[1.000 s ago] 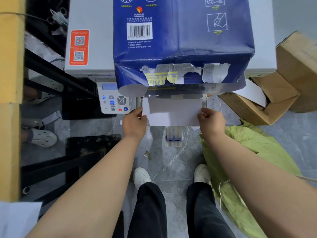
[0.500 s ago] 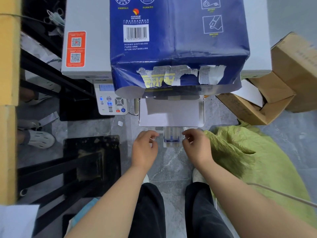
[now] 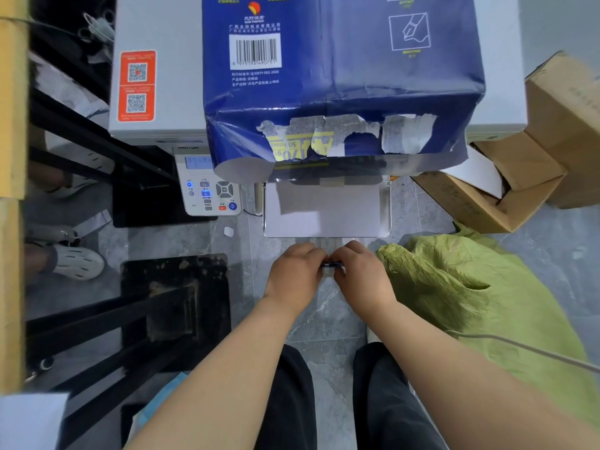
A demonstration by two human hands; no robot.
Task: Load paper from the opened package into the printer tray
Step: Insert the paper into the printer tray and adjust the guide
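Note:
A white stack of paper (image 3: 328,209) lies in the printer tray (image 3: 387,219), which sticks out from the front of the grey printer (image 3: 162,60). The torn blue paper package (image 3: 341,76) rests on top of the printer and overhangs the tray. Below the tray's front edge, my left hand (image 3: 293,271) and my right hand (image 3: 362,274) meet around the small blue-and-clear tray guide (image 3: 331,264). Both hands pinch it from either side, and their fingers hide most of it.
The printer's control panel (image 3: 209,190) is left of the tray. Open cardboard boxes (image 3: 506,190) stand at the right, a green bag (image 3: 470,303) lies on the floor beside my right arm. A black stand (image 3: 162,303) and another person's sandalled feet (image 3: 74,261) are at the left.
My hands let go of the paper's sides, dropped below the tray and closed together on the guide at its front end. The paper now lies flat in the tray.

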